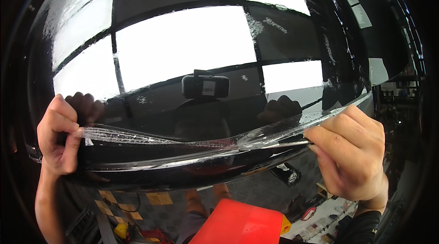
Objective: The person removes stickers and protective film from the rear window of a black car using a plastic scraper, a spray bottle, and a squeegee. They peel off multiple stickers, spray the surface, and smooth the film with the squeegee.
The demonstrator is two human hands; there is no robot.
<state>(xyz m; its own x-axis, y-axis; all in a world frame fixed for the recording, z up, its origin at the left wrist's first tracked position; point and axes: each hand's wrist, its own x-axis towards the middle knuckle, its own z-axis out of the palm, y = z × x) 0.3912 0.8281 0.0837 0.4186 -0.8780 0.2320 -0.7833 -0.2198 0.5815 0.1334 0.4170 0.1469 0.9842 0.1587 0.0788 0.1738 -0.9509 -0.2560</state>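
Black panel (288, 38): glossy and curving, it is filling most of the view, mirroring bright rectangles and both hands.
Clear film (132, 137): a thin, creased strip is running along the panel's near edge, between the hands and on toward the right corner.
Left hand (49, 132): thumb and forefinger are pinching the film near the panel's left edge.
Right hand (352, 152): thumb and fingers are pinching the film by the near right corner; whether they are gripping a thin tool too, I cannot tell.
Good pulling: keeping both ends evenly taut and low seems wisest; jerking would be risking a tear, and the bunched middle is probably needing gentle flattening.
Red object (238, 223): sitting below the near edge, yellow at one corner; whether it is containing anything, I cannot tell.
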